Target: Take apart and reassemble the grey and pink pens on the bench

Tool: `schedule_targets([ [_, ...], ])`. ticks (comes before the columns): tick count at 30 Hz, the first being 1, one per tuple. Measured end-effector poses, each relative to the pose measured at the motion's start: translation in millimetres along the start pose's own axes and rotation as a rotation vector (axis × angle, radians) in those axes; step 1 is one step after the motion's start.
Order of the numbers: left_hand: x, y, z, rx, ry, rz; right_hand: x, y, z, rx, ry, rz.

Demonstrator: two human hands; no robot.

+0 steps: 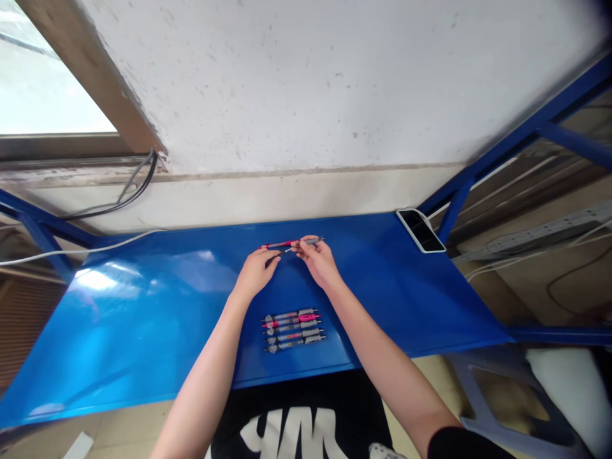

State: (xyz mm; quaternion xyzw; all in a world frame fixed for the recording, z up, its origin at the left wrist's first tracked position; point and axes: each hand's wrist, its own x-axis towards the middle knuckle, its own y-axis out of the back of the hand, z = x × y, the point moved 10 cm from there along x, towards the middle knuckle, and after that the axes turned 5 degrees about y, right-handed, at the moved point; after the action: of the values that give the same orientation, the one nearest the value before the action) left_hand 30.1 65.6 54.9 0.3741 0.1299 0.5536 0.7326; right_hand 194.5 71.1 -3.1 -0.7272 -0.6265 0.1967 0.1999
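Above the far middle of the blue table (167, 331), my two hands are close together. My left hand (256, 274) is closed, pinching a thin dark pen part (272, 259) that slants up toward the other hand. My right hand (319, 262) pinches a grey pen barrel (313, 241), whose tip points right. Between the fingers a short pale piece shows; whether the two parts join cannot be made out. Just behind my fingers lies a pink pen (278, 245), its right end partly hidden by my right hand. Nearer my body, several clear-barrelled pens (292, 331) lie side by side, grey-gripped except one pink.
A phone-like device with a white edge (421, 231) lies at the table's back right corner. Blue frame bars (459, 197) rise at both ends. A white cable (119, 243) crosses the back left corner. The wall (296, 95) stands behind, and a stool (502, 395) stands at lower right.
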Motion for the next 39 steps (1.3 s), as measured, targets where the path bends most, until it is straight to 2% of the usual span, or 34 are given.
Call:
schedule_targets([
  [19,0.1,-1.6,-1.1,-0.004,0.013,-0.009,-3.6,-7.3,-3.7,-0.079,0.007,-0.028],
  [26,0.1,-0.2,0.1,-0.004,0.021,-0.006,-1.7,1.1,-5.1,-0.063,0.029,0.037],
  [39,-0.1,-0.4,-0.2,0.016,0.013,-0.008,-1.8,5.5,-1.6,-0.039,0.001,0.069],
])
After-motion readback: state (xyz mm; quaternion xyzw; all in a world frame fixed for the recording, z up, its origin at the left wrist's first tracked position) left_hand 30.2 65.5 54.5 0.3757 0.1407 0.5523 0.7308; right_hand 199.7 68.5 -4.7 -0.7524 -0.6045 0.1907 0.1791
